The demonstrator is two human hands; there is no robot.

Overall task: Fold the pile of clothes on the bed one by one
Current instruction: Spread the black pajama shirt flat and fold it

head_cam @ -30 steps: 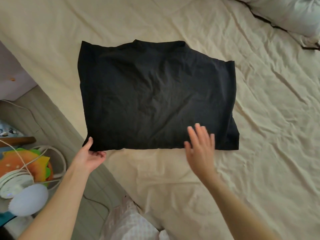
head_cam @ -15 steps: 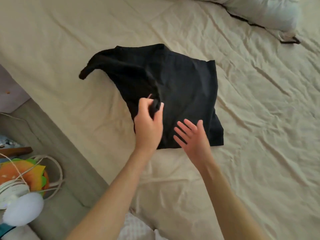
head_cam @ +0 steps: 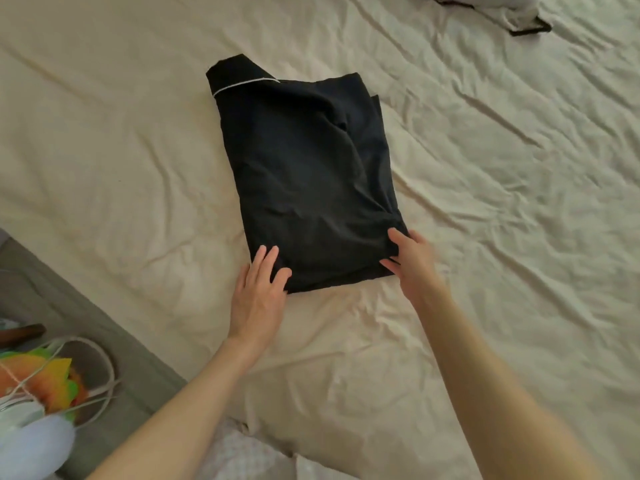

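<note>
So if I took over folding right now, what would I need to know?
Left hand: open, fingers flat on the near left corner of the black garment.
Right hand: thumb and fingers pinching the near right corner.
The garment lies folded into a narrow rectangle on the beige bed sheet.
Left: tidy the edges, perhaps one more fold, and set it aside. No other pile shows here.

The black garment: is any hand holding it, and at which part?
The right hand pinches the black garment at its near right corner; the left hand only rests flat.
</note>
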